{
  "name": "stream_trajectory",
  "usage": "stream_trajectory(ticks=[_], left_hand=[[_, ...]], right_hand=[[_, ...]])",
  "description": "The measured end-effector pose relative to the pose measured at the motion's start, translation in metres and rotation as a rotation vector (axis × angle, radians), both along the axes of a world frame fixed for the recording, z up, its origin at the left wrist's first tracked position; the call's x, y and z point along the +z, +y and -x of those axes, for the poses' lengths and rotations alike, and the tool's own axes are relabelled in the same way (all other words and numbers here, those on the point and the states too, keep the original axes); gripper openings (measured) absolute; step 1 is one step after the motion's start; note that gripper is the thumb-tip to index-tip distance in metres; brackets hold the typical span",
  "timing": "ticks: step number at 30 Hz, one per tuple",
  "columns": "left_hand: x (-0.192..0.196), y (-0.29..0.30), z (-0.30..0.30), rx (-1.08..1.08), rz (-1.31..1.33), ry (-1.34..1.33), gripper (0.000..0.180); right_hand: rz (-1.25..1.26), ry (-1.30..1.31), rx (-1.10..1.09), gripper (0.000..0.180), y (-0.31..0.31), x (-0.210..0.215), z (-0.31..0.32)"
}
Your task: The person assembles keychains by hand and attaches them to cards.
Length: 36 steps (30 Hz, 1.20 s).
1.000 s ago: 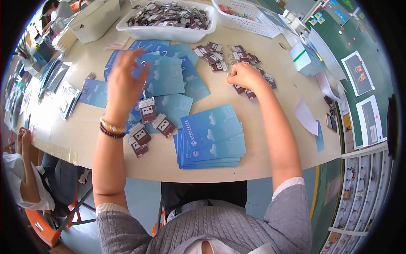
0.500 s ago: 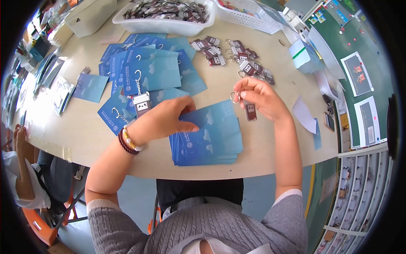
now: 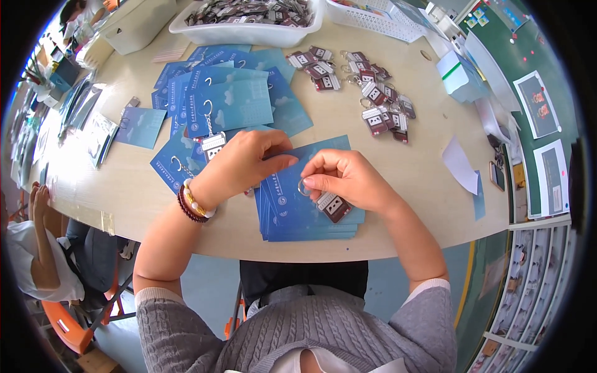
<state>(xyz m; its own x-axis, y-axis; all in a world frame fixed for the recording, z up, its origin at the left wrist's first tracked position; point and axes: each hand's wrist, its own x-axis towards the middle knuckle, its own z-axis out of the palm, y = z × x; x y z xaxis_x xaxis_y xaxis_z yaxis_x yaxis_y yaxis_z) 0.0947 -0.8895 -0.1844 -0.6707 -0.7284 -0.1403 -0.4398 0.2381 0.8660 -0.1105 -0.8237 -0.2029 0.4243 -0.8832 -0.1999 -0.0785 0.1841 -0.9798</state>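
A silver ring is pinched between the thumb and fingers of my right hand (image 3: 351, 177). From it hangs a dark red and white keychain (image 3: 334, 207) with a panda-like face, over the stack of blue cards (image 3: 311, 234) before me. My left hand (image 3: 245, 160), with beaded bracelets at the wrist, is closed on the upper left part of the top blue card (image 3: 323, 146), which is turned slightly against the others; its fingertips are partly hidden. Just beyond that hand, blue cards with keychains attached (image 3: 230, 102) lie in a loose, overlapping pile.
Loose keychains (image 3: 376, 93) lie in a heap at the far right. Behind them stand a white bin (image 3: 249, 36) full of keychains and a white basket (image 3: 373, 25). At the right are a white paper piece (image 3: 459, 165) and a phone (image 3: 496, 176). Another person's hands (image 3: 40, 199) rest at the left edge.
My right hand has moved left and down with the keychain, from beside the stack to over it. The top card has turned a little. My left hand stays nearly in place.
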Motion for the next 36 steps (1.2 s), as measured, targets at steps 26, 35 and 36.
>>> stream_trajectory(ticks=[26, 35, 36], left_hand=[[0.000, 0.009, 0.002, -0.026, -0.526, 0.221, 0.033], [-0.006, 0.009, 0.006, -0.067, -0.548, 0.351, 0.034], [-0.007, 0.009, 0.006, -0.041, -0.564, 0.336, 0.034]], right_hand=[[0.251, 0.006, -0.208, 0.013, 0.018, 0.017, -0.003], [0.622, 0.467, -0.364, 0.015, 0.018, 0.008, -0.003], [0.622, 0.464, -0.366, 0.015, 0.018, 0.007, -0.003]])
